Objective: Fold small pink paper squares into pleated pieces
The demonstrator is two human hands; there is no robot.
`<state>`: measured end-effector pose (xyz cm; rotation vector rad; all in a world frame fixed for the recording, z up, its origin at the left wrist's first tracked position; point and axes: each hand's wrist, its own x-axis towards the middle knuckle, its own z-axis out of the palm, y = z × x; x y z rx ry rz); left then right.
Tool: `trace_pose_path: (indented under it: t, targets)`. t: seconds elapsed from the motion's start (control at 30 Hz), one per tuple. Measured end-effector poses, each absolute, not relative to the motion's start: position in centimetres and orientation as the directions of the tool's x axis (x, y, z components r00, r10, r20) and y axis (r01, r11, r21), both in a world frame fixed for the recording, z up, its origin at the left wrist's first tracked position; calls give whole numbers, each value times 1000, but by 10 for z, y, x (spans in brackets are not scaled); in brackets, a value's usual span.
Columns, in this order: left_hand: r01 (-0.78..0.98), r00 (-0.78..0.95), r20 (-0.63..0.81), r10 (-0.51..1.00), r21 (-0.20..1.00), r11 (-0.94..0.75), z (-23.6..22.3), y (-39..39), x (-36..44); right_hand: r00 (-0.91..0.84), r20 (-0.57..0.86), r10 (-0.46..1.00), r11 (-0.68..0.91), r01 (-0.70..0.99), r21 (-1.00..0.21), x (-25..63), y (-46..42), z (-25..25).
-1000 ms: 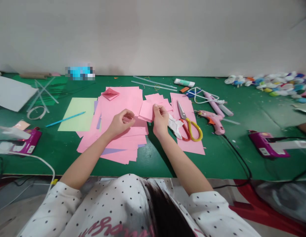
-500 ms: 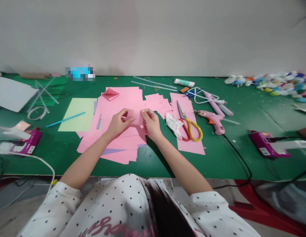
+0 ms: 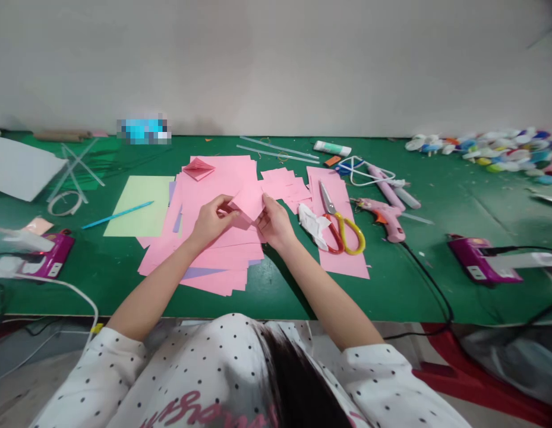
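Note:
Between my two hands a small pink paper square (image 3: 249, 202) is held up, turned so a corner points down. My left hand (image 3: 212, 221) pinches its left corner between thumb and fingers. On the right edge, my right hand (image 3: 274, 221) grips it, with some fingers hidden behind the paper. Beneath lies a stack of larger pink sheets (image 3: 217, 178), with bits of purple paper showing at its edges. A folded pink paper piece (image 3: 199, 169) rests on the stack's far left corner. Small cut pink squares (image 3: 284, 185) are spread just beyond my right hand.
Right of my hands are scissors (image 3: 336, 217) on a pink strip, crumpled white paper (image 3: 314, 227) and a pink glue gun (image 3: 385, 217) with a cord. Leftward lie a blue pencil (image 3: 117, 215) on pale green paper and a tape roll (image 3: 65, 203). Purple power strips (image 3: 483, 260) flank both sides.
The small paper square has been turned and tilted, so its face now shows as a diamond between my hands. My right fingers have shifted along its edge. Things on the table stay put.

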<state>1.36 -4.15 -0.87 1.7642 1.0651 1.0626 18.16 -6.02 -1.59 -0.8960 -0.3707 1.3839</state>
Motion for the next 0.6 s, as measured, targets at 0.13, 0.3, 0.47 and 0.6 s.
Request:
trace_pose_path:
  t: [0.13,0.3,0.47,0.6]
  targets:
    - [243,268,267,926,911,-333,-13,-38,12,176,-266,948,-70,-698,-712,180,-62,-14]
    - [243,245,293,924,904,-351,-15,-37,11,174,-149,973,-48,-481,-876,176,-66,-19]
    - [247,216,321,922,896,-370,-19,-35,10,184,100,978,125,-127,-984,176,-70,-27]
    - [282,173,337,926,883,-374,-16,-35,9,105,403,909,367,253,-895,175,-74,-25]
